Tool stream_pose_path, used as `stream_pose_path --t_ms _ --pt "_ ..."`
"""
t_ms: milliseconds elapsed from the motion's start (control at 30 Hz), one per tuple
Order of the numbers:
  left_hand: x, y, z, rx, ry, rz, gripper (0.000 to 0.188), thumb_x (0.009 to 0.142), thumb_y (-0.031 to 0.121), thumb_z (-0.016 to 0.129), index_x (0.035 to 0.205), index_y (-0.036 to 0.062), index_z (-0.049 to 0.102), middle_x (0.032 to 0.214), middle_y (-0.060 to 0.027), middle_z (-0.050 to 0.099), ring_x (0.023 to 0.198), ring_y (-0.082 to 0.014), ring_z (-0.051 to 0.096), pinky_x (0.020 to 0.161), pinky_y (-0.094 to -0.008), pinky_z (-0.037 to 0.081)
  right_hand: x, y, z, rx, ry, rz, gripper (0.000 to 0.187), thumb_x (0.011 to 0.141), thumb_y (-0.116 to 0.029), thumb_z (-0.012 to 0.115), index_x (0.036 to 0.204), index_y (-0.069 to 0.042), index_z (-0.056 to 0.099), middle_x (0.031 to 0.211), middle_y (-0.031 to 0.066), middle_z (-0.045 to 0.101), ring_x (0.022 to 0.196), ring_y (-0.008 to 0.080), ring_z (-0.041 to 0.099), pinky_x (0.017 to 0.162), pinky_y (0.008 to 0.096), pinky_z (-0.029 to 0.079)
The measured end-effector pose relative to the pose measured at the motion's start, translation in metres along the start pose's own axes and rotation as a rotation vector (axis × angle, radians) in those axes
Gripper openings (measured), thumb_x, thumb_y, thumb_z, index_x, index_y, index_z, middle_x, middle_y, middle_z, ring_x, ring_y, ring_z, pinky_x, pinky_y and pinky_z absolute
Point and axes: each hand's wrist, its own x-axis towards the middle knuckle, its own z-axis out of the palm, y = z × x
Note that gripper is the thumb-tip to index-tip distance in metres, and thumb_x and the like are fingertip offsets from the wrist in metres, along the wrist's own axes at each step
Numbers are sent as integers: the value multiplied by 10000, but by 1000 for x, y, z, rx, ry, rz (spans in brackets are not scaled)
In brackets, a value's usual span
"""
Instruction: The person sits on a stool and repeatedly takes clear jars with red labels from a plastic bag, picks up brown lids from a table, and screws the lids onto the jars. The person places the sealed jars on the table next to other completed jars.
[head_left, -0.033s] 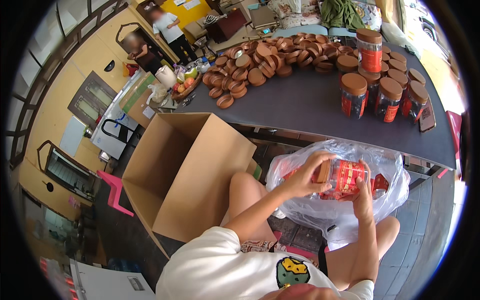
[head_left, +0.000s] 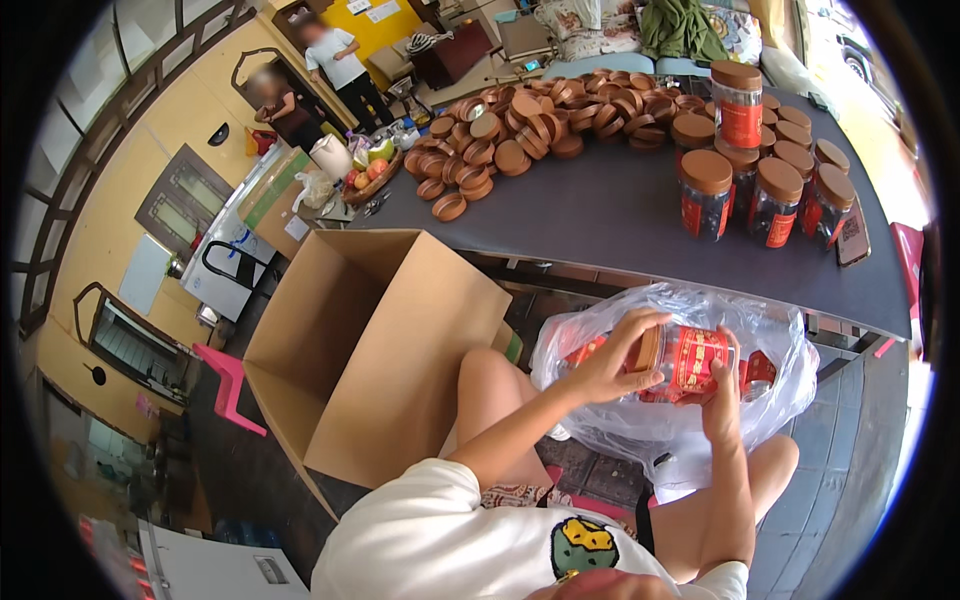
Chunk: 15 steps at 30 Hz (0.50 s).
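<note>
A clear plastic jar point(head_left: 697, 358) with a red and gold label lies sideways between my hands. My left hand point(head_left: 622, 362) is wrapped round its brown lid point(head_left: 649, 350). At the other end, my right hand point(head_left: 718, 398) grips the jar's body near its base. Below it spreads a large clear plastic bag point(head_left: 585, 420), with more red-labelled jars point(head_left: 760, 370) inside, partly hidden by my hands and the crumpled film.
An open cardboard box point(head_left: 390, 370) stands at my left. Across the dark table point(head_left: 580, 215) lie a heap of brown lids point(head_left: 510, 130), several lidded jars point(head_left: 777, 200), one stacked on top, and a phone point(head_left: 853, 235). Two people point(head_left: 345, 65) stand far left.
</note>
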Motion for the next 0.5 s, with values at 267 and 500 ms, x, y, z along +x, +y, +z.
stream_pose_path --t_ms 267,500 --pt "-6 -14 17 -487 -9 -425 499 990 530 299 1304 144 326 1204 -57 471 1021 -136 486 770 -300 425 -1 33 -3 -492 136 -663 791 736 -355 684 1366 -58 308 1160 151 495 1005 275 542 825 432 483" --pt "-11 -10 -18 -1000 -126 -921 547 980 556 285 1204 134 552 1109 -13 631 598 -37 562 327 -168 277 -5 29 -2 -952 -211 -977 863 626 -376 787 1303 -37 373 1189 249 440 1022 387 522 866 476 453"
